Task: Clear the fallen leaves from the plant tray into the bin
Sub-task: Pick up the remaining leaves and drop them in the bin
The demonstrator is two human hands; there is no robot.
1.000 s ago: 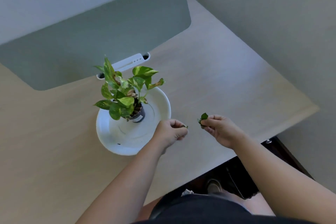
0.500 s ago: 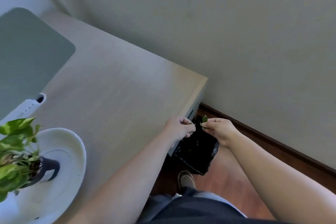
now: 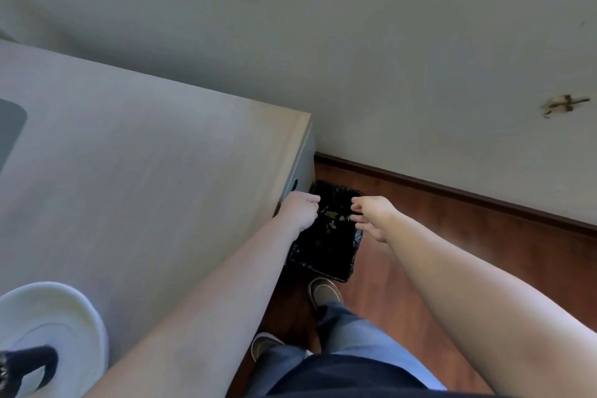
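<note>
Both grips slack above leaves (image 3: 330, 215) in black-lined bin (image 3: 326, 263).

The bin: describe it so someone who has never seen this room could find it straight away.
Follow the wooden desk to its right-hand end, then look down to the reddish wood floor. The bin stands there against the desk's side, just below both hands. It is the only black, rectangular, bag-lined container in view, with green leaves lying inside.

Both hands over bin (image 3: 323, 255) — leaves (image 3: 331, 216) inside, right fingers (image 3: 361, 220) spread
</note>
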